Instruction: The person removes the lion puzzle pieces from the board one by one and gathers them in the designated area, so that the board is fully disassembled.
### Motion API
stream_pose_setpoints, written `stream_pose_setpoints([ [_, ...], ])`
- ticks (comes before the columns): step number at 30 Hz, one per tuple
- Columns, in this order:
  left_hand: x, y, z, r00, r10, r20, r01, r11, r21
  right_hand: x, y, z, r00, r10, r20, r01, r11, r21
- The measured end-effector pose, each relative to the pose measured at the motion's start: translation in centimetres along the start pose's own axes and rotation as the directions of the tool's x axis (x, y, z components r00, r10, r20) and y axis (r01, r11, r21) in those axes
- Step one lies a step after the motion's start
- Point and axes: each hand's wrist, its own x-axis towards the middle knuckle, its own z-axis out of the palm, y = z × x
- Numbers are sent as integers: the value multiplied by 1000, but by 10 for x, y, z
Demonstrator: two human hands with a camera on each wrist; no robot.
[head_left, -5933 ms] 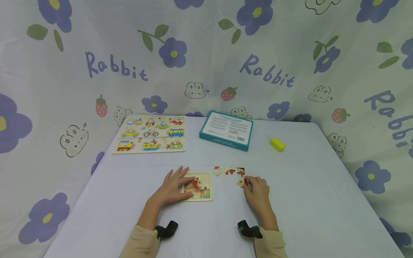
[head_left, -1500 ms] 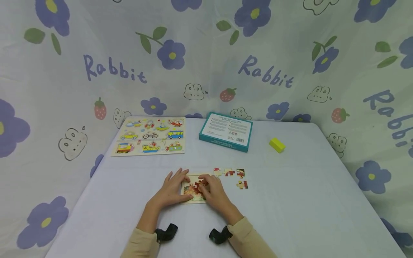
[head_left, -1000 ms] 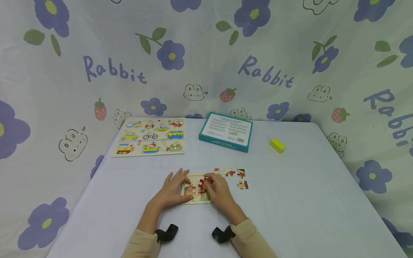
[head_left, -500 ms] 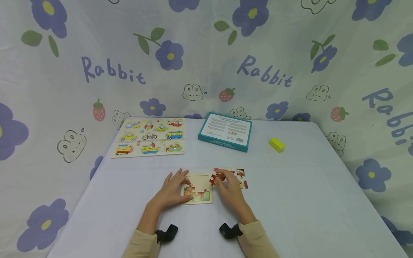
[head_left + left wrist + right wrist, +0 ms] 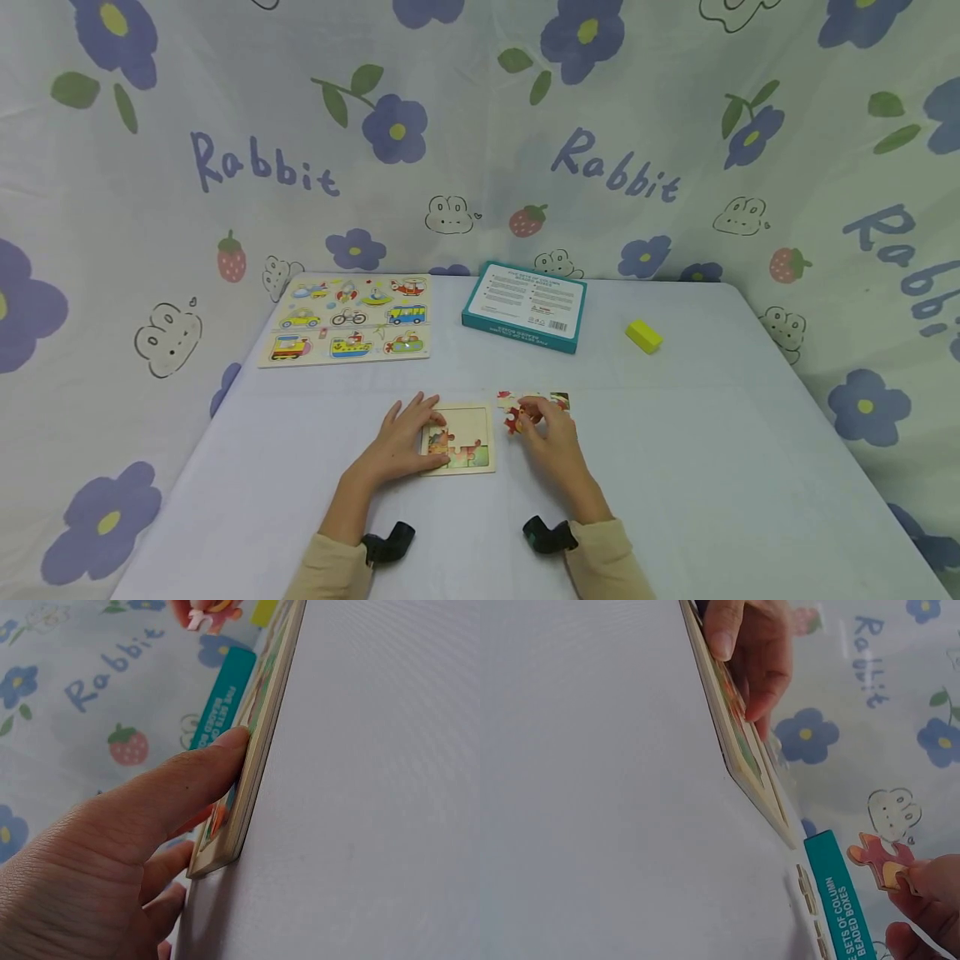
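Note:
A wooden jigsaw tray (image 5: 468,415) lies flat on the table, with several joined pieces along its bottom and left. My left hand (image 5: 401,440) rests on the tray's left side. Its straight thumb (image 5: 225,746) presses the near rim, and the other fingers spread along the left and far side. Just right of the tray, my right hand (image 5: 558,446) pinches a red and yellow jigsaw piece (image 5: 513,419) between thumb and fingers. In the right wrist view this piece (image 5: 877,861) is held up off the table. Loose jigsaw pieces (image 5: 559,399) lie behind the right hand, partly hidden.
A vehicle peg puzzle board (image 5: 352,318) lies at the back left. A teal box (image 5: 525,304) with a white printed panel is at the back middle. To its right lies a yellow block (image 5: 644,336). A flowered cloth (image 5: 450,108) hangs behind the white table (image 5: 712,467).
My right hand has lifted the red and yellow jigsaw piece out of the tray and carried it right, toward the loose pieces. My left hand has stayed on the tray.

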Motion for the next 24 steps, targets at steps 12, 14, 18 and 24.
stream_pose_setpoints([
  [12, 0, 1, 0, 1000, 11, -3, -11, 1000, 3, -2, 10, -11, 995, 97, 21, -96, 995, -15],
  [14, 0, 1, 0, 1000, 9, 1, -9, 1000, 6, -3, 12, -13, 995, 99, 23, -99, 995, -19],
  [18, 0, 1, 0, 1000, 10, 7, -10, 1000, 5, -4, 16, -17, 993, 112, 29, -111, 993, -30],
  [24, 0, 0, 0, 1000, 12, 14, -12, 1000, 12, -3, 20, -22, 996, 85, 33, -83, 995, -60],
])
